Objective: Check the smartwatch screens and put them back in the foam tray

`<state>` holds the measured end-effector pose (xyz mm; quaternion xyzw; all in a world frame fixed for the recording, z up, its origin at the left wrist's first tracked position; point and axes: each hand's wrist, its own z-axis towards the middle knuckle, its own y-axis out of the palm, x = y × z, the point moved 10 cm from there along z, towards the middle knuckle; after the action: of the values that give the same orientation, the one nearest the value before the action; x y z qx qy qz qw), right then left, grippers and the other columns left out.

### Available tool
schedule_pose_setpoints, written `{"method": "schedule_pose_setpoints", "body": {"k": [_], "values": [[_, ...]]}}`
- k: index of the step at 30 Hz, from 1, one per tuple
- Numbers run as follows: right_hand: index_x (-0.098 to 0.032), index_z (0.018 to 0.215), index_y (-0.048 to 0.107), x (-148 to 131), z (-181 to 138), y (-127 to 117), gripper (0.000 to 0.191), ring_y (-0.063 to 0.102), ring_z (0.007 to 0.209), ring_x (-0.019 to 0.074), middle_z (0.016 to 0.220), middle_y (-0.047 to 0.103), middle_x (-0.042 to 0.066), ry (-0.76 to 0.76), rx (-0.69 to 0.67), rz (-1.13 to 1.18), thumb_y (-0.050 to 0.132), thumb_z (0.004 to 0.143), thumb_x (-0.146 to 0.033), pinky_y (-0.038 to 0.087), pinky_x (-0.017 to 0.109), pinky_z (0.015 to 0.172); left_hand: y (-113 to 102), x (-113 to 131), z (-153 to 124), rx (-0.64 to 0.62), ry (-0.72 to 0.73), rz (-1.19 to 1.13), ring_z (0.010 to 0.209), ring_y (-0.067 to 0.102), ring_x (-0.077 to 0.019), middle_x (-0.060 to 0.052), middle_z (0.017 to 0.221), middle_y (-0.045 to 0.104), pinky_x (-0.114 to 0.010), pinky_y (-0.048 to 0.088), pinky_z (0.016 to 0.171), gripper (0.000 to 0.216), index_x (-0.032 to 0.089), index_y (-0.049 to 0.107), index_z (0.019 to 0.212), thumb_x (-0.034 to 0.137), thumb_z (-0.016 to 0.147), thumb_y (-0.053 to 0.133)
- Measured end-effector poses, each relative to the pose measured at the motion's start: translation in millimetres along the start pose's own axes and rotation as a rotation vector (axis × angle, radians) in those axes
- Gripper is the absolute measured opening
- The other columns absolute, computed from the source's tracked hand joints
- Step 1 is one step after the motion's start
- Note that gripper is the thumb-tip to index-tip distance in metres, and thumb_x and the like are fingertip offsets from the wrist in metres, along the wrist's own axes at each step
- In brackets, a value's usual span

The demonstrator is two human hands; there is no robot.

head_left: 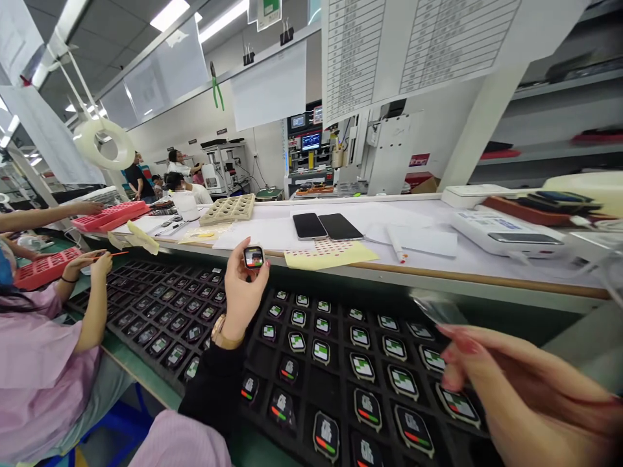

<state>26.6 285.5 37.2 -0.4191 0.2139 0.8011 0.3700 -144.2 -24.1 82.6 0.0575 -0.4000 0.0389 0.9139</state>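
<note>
My left hand is raised over the black foam tray, its thumb and fingers closed round the edges of a small smartwatch without straps. The watch's lit screen faces me. At the lower right, my right hand pinches a thin, clear plastic film, slightly smeared by motion. Beneath both hands, the tray carries rows of similar watches in square pockets. Many, like the watch, show white and green blocks; nearer ones, such as the watch, show dark screens with red and green.
Two phones lie on the white shelf behind the tray, by a yellow sheet with red dots. A white device stands right. On the left, a co-worker's hands hold a thin orange stick near red trays. Papers hang above.
</note>
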Motion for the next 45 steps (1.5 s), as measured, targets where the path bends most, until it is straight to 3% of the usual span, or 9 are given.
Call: {"method": "schedule_pose_setpoints", "body": {"k": [4,8,11,14,22,39,45], "values": [[-0.022,0.089,0.076,-20,-8,22,0.013,0.058,0.053,0.0134,0.079,0.069,0.004,-0.043,-0.095,0.074,0.069,0.088,-0.033,0.049,0.026,0.051,40,-12,-42,-0.169,-0.177,-0.087,0.078,0.059,-0.0102,-0.003,0.100,0.063,-0.018,0.047,0.063,0.044,0.021,0.055,0.118,0.023,0.077,0.073],[-0.023,0.111,0.072,-3,-11,47,0.025,0.061,0.054,0.0129,0.083,0.072,0.003,0.066,-0.220,0.205,0.071,0.088,-0.032,0.053,0.020,0.047,80,-22,-86,-0.337,-0.360,-0.168,0.081,0.060,-0.0102,-0.003,0.101,0.064,-0.017,0.046,0.063,0.042,0.023,0.055,0.114,0.021,0.077,0.074],[-0.021,0.095,0.075,9,-14,65,0.015,0.063,0.061,0.0139,0.084,0.071,0.005,0.134,-0.339,0.275,0.071,0.087,-0.034,0.052,0.016,0.046,101,-22,-103,-0.434,-0.418,-0.211,0.085,0.061,-0.0104,-0.003,0.107,0.063,-0.017,0.045,0.064,0.046,0.025,0.053,0.120,0.021,0.079,0.073],[-0.020,0.082,0.074,11,-15,72,0.016,0.057,0.057,0.0111,0.086,0.068,0.005,0.148,-0.371,0.308,0.072,0.087,-0.035,0.047,0.014,0.041,113,-17,-109,-0.509,-0.424,-0.273,0.092,0.061,-0.0111,-0.004,0.117,0.061,-0.017,0.047,0.068,0.049,0.027,0.051,0.126,0.021,0.082,0.070],[-0.016,0.077,0.073,28,-18,76,0.027,0.052,0.048,0.0086,0.075,0.068,0.005,0.331,-0.309,0.314,0.080,0.077,-0.042,0.041,0.013,0.039,118,-10,-116,-0.587,-0.411,-0.346,0.101,0.062,-0.0128,-0.004,0.125,0.060,-0.019,0.051,0.080,0.052,0.031,0.049,0.133,0.017,0.086,0.066],[-0.016,0.076,0.072,29,-16,76,0.024,0.051,0.048,0.0098,0.074,0.067,0.005,0.296,-0.284,0.276,0.078,0.077,-0.039,0.036,0.016,0.038,116,-17,-116,-0.587,-0.418,-0.272,0.100,0.064,-0.0143,-0.005,0.125,0.064,-0.022,0.052,0.081,0.050,0.028,0.053,0.131,0.016,0.085,0.066],[-0.015,0.077,0.071,32,-18,76,0.027,0.056,0.054,0.0137,0.076,0.067,0.006,0.304,-0.289,0.245,0.078,0.077,-0.042,0.041,0.019,0.041,115,-15,-115,-0.569,-0.412,-0.239,0.096,0.065,-0.0152,-0.007,0.121,0.066,-0.023,0.052,0.078,0.048,0.025,0.053,0.131,0.017,0.085,0.065]]}}
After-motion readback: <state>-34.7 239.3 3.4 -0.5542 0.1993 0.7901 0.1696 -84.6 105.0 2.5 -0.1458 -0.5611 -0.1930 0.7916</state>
